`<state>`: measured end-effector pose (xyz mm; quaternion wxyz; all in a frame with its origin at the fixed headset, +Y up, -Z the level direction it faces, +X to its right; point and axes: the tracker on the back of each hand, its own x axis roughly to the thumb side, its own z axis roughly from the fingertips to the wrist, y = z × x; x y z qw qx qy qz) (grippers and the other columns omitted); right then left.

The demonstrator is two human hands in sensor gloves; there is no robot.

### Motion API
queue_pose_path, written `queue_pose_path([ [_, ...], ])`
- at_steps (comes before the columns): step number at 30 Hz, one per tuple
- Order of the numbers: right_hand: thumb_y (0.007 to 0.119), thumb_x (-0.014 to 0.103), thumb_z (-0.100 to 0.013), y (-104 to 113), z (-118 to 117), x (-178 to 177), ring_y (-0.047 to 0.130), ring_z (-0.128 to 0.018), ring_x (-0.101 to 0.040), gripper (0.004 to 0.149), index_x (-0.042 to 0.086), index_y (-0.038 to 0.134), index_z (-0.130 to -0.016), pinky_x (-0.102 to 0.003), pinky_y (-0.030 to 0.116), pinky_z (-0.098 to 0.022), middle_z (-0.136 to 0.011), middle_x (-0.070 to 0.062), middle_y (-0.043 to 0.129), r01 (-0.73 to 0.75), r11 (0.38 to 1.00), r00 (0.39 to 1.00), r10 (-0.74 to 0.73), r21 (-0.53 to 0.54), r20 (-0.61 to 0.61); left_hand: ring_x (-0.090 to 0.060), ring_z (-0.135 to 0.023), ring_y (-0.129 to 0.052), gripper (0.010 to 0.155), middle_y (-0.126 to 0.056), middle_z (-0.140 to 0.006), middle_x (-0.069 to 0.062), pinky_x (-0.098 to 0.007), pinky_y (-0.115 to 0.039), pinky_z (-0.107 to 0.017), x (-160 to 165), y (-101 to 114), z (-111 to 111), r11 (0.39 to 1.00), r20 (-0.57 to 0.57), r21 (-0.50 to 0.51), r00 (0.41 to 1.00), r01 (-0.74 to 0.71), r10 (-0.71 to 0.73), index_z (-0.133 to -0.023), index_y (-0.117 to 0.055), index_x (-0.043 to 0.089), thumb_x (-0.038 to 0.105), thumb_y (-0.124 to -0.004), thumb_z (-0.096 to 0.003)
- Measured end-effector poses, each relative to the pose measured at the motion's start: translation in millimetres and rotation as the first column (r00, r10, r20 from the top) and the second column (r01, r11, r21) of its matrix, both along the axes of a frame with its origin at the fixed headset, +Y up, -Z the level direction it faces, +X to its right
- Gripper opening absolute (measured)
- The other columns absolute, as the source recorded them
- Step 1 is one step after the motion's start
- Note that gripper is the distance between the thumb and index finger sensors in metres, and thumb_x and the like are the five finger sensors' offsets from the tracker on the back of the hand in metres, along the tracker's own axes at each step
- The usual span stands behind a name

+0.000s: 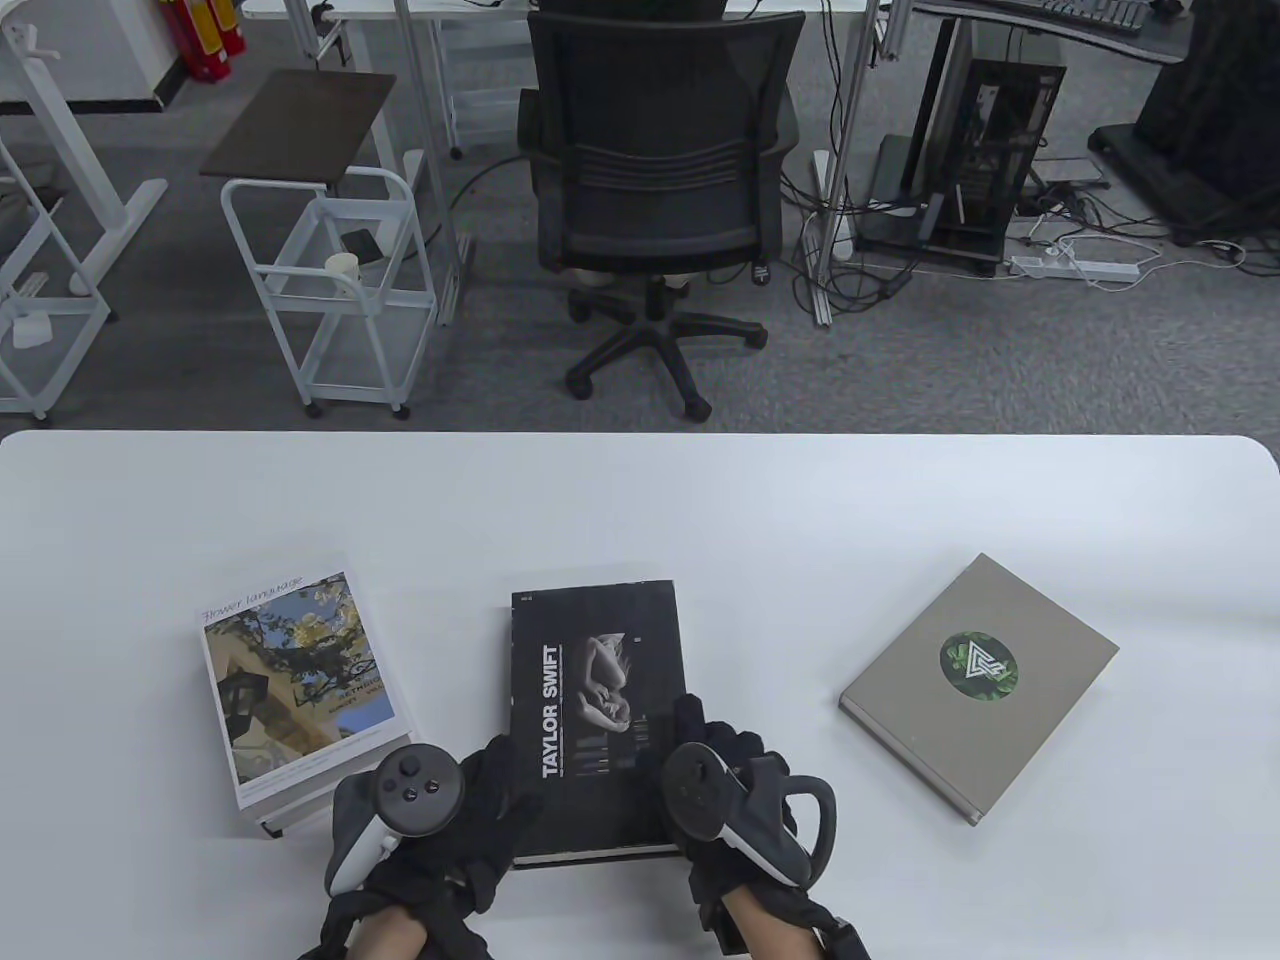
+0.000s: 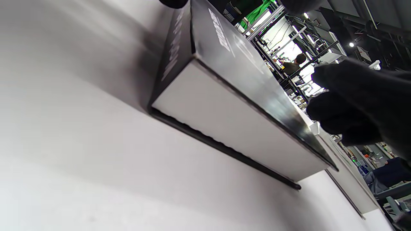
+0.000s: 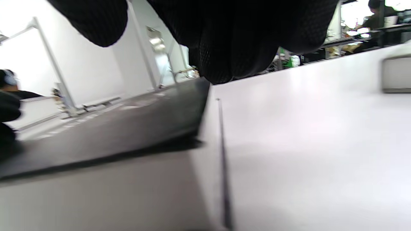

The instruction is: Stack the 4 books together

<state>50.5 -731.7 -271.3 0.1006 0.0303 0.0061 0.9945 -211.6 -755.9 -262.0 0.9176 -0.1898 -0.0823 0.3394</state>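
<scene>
We see black gloves on our left hand (image 1: 470,810) and right hand (image 1: 720,770). Each back carries a grey tracker with a round black top. Bare skin shows at the wrists.

White table (image 1: 700,500), rounded far corners. Lying flat on it: flower-cover book (image 1: 300,680) at left, perhaps atop another; black Taylor Swift book (image 1: 598,700) in the middle; grey book (image 1: 978,684) well apart at right.

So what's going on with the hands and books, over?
Left hand and right hand grip black book. Flower book left, grey book right, unstacked. Nothing in the way.
</scene>
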Motion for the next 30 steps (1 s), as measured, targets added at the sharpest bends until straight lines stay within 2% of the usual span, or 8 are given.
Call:
queue_pose_path([
  [2, 0.061, 0.059, -0.061, -5, -3, 5, 0.081, -0.072, -0.04, 0.073, 0.007, 0.054, -0.113, -0.044, 0.075, -0.053, -0.095, -0.021, 0.077, 0.0, 0.999, 0.999, 0.002, -0.036, 0.033, -0.046, -0.101, -0.047, 0.077, -0.04, -0.109, -0.02, -0.063, -0.046, -0.071, 0, -1, 0, 1.0, -0.013, -0.014, 1.0, 0.02, -0.02, -0.11, -0.031, 0.012, 0.055, -0.058, -0.0514],
  [4, 0.061, 0.06, -0.061, -10, -6, 6, 0.077, -0.077, -0.045, 0.073, 0.007, 0.058, -0.112, -0.048, 0.072, -0.057, -0.1, -0.025, 0.072, -0.009, 0.996, 0.999, 0.013, -0.091, 0.043, -0.043, -0.092, -0.065, 0.079, -0.05, -0.105, -0.02, -0.061, -0.058, -0.066, -1, -1, 0, 0.999, -0.042, -0.018, 0.998, 0.05, -0.05, -0.109, -0.033, 0.009, 0.056, -0.058, -0.0512],
  [8, 0.06, 0.061, -0.061, -19, -9, 6, 0.064, -0.092, -0.052, 0.07, 0.007, 0.074, -0.103, -0.058, 0.065, -0.066, -0.109, -0.028, 0.06, -0.072, 0.985, 0.997, 0.077, -0.159, 0.027, -0.031, -0.055, -0.097, 0.079, -0.077, -0.087, -0.02, -0.054, -0.08, -0.043, -3, -1, -1, 0.988, -0.086, 0.001, 0.985, 0.152, -0.152, -0.105, -0.045, 0.002, 0.057, -0.059, -0.0507],
  [10, 0.06, 0.061, -0.061, -21, -9, 5, 0.061, -0.095, -0.053, 0.068, 0.008, 0.078, -0.1, -0.061, 0.063, -0.067, -0.11, -0.027, 0.06, -0.062, 0.982, 0.997, 0.068, -0.176, 0.025, -0.027, -0.037, -0.103, 0.077, -0.09, -0.072, -0.017, -0.051, -0.084, -0.031, -3, -2, -1, 0.986, -0.101, -0.01, 0.981, 0.167, -0.167, -0.101, -0.057, -0.001, 0.058, -0.059, -0.0503],
  [13, 0.059, 0.061, -0.061, -24, -10, 5, 0.057, -0.097, -0.054, 0.067, 0.009, 0.081, -0.098, -0.063, 0.061, -0.069, -0.11, -0.026, 0.061, -0.044, 0.978, 0.999, 0.049, -0.203, 0.017, -0.022, -0.022, -0.104, 0.076, -0.099, -0.057, -0.012, -0.048, -0.087, -0.019, -2, -6, -2, 0.984, -0.109, -0.047, 0.979, 0.17, -0.174, -0.095, -0.068, -0.002, 0.059, -0.058, -0.0504],
  [16, 0.058, 0.06, -0.062, -24, -11, 5, 0.055, -0.099, -0.053, 0.066, 0.009, 0.083, -0.095, -0.065, 0.059, -0.07, -0.11, -0.026, 0.061, -0.046, 0.975, 0.999, 0.05, -0.216, 0.012, -0.021, -0.019, -0.105, 0.075, -0.101, -0.053, -0.01, -0.047, -0.087, -0.017, 0, -10, -3, 0.983, -0.097, -0.071, 0.98, 0.17, -0.176, -0.093, -0.071, -0.002, 0.06, -0.059, -0.0505],
  [24, 0.056, 0.059, -0.062, -26, -11, 4, 0.052, -0.1, -0.054, 0.064, 0.008, 0.084, -0.091, -0.065, 0.058, -0.07, -0.111, -0.026, 0.059, -0.016, 0.972, 1.0, 0.018, -0.236, 0.006, -0.022, -0.024, -0.104, 0.075, -0.098, -0.057, -0.011, -0.048, -0.086, -0.021, 5, -16, -4, 0.982, -0.066, -0.091, 0.983, 0.167, -0.174, -0.095, -0.066, -0.002, 0.059, -0.06, -0.0507],
  [30, 0.056, 0.057, -0.062, -28, -11, 2, 0.047, -0.098, -0.057, 0.071, -0.004, 0.081, -0.09, -0.065, 0.057, -0.07, -0.11, -0.03, 0.054, 0.071, 0.962, 0.997, -0.071, -0.263, 0.008, -0.022, -0.026, -0.103, 0.076, -0.096, -0.056, -0.011, -0.049, -0.085, -0.023, 7, -18, -4, 0.983, -0.041, -0.074, 0.984, 0.168, -0.171, -0.095, -0.063, -0.003, 0.058, -0.06, -0.0506],
])
